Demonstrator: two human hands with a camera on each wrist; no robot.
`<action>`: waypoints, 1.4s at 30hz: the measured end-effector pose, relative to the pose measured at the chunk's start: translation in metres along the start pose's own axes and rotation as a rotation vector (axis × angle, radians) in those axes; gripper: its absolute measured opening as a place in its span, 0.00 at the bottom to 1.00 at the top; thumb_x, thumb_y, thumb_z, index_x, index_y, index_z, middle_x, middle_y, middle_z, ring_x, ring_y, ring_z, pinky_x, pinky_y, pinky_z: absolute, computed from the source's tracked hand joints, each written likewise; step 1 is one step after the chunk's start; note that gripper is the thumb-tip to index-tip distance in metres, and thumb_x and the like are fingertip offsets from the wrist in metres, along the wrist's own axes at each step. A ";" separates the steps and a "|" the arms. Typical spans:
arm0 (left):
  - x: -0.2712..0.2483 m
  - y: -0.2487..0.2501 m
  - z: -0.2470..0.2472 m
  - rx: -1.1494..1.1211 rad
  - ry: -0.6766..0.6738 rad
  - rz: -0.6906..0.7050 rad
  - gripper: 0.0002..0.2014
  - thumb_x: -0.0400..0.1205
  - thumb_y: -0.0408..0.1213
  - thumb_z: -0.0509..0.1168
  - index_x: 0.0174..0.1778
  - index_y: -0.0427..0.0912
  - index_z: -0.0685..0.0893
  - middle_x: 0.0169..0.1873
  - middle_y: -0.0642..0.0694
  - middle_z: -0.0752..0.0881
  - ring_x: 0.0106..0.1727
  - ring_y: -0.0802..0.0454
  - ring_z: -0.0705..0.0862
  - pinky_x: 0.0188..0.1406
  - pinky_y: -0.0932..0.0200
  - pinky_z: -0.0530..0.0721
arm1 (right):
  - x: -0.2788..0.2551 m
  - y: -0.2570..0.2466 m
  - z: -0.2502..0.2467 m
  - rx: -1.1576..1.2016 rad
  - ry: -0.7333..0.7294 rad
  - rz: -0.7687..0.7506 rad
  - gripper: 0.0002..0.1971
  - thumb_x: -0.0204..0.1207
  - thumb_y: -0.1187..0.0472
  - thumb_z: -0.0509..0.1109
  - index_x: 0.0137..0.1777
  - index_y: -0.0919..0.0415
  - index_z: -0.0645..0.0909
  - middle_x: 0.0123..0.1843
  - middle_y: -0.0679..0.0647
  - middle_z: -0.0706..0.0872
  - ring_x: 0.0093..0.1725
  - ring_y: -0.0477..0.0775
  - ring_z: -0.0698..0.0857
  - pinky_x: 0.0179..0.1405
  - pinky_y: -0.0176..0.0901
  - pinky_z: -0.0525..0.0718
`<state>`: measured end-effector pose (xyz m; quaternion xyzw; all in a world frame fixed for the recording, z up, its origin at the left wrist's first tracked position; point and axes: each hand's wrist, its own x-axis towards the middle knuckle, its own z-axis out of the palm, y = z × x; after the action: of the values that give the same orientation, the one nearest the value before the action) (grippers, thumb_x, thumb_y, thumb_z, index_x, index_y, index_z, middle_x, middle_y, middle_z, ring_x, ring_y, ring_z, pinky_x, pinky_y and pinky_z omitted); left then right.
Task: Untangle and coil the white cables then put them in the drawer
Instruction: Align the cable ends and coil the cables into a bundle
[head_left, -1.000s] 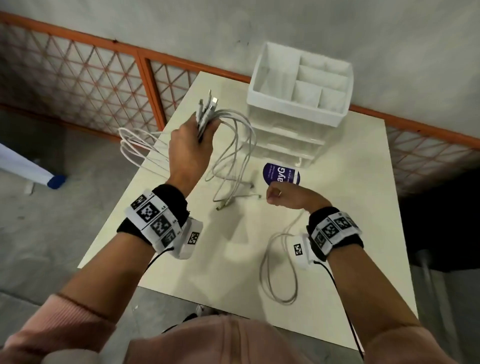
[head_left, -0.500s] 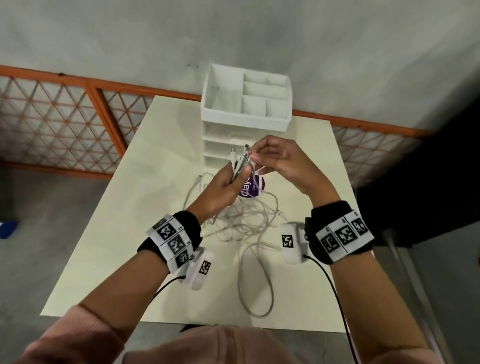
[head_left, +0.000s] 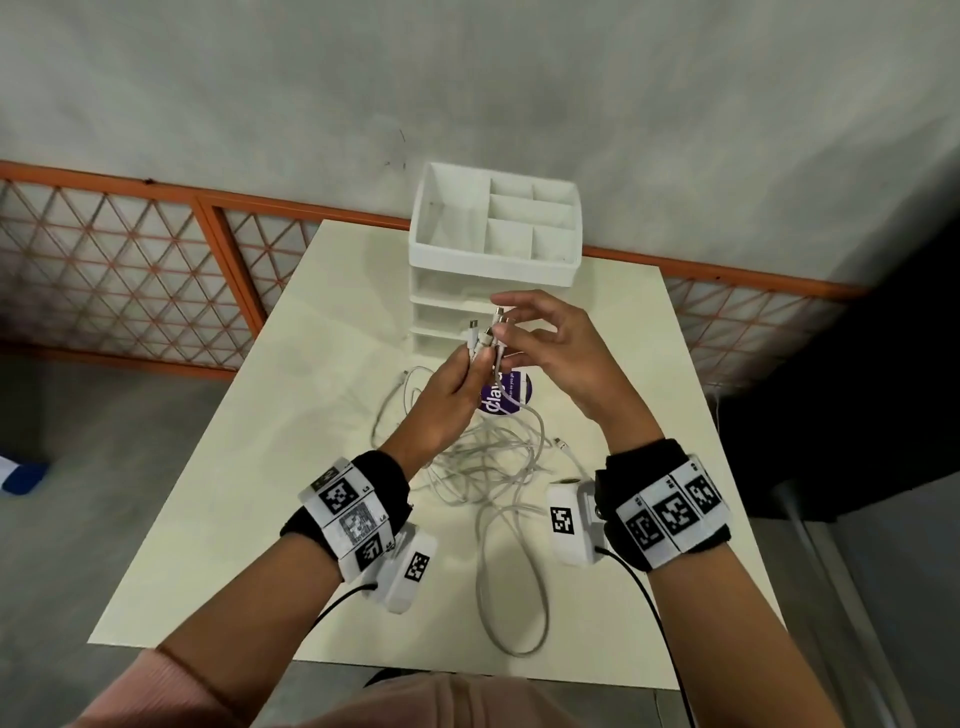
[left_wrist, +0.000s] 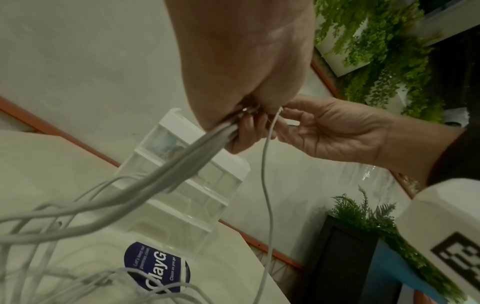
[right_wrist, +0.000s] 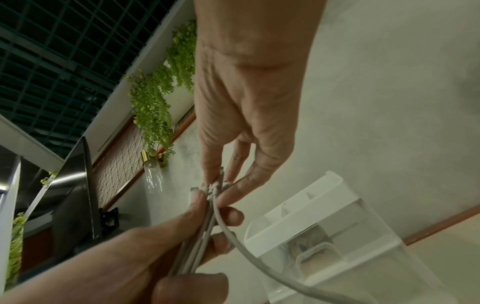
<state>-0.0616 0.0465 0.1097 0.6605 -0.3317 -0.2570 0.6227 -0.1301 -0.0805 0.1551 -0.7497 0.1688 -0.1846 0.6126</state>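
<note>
Several white cables (head_left: 498, 462) lie tangled on the cream table (head_left: 270, 519), one loop reaching toward the near edge. My left hand (head_left: 475, 358) grips a bundle of their plug ends upright above the table; the left wrist view shows the bundle (left_wrist: 182, 170) running out of my fist (left_wrist: 246, 72). My right hand (head_left: 501, 325) pinches one plug end at the top of that bundle, other fingers spread. That single cable (left_wrist: 267, 185) hangs down apart from the rest. The white drawer unit (head_left: 493, 260) stands just behind both hands, its drawers closed.
A round purple label (head_left: 506, 400) lies on the table in front of the drawer unit. An open divided tray (head_left: 519, 218) tops the unit. An orange mesh fence (head_left: 156, 291) and a grey wall run behind the table.
My left hand brought the bundle from the table's left to its middle. My right hand rose from the table and took hold of one plug end.
</note>
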 end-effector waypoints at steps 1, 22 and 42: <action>0.000 -0.002 0.000 0.024 0.008 0.007 0.14 0.88 0.45 0.51 0.38 0.49 0.73 0.25 0.58 0.70 0.21 0.67 0.72 0.27 0.69 0.66 | 0.000 0.001 0.000 -0.010 0.006 -0.001 0.15 0.75 0.64 0.73 0.61 0.57 0.84 0.48 0.55 0.83 0.42 0.54 0.90 0.48 0.46 0.90; 0.007 0.001 0.007 0.083 0.049 0.017 0.15 0.89 0.47 0.50 0.43 0.46 0.75 0.37 0.48 0.78 0.34 0.58 0.75 0.34 0.65 0.74 | 0.005 0.004 -0.008 -0.072 0.027 0.003 0.12 0.74 0.67 0.73 0.56 0.58 0.88 0.43 0.53 0.86 0.43 0.61 0.91 0.52 0.57 0.90; 0.012 0.005 0.005 0.001 -0.096 -0.042 0.13 0.89 0.48 0.46 0.57 0.48 0.74 0.31 0.60 0.79 0.33 0.70 0.79 0.37 0.72 0.76 | 0.013 0.015 -0.014 0.018 -0.052 -0.059 0.06 0.75 0.68 0.72 0.50 0.65 0.87 0.45 0.54 0.90 0.44 0.51 0.88 0.40 0.40 0.88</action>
<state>-0.0585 0.0343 0.1150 0.6545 -0.3474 -0.3009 0.6003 -0.1257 -0.1018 0.1440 -0.7535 0.1289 -0.1847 0.6177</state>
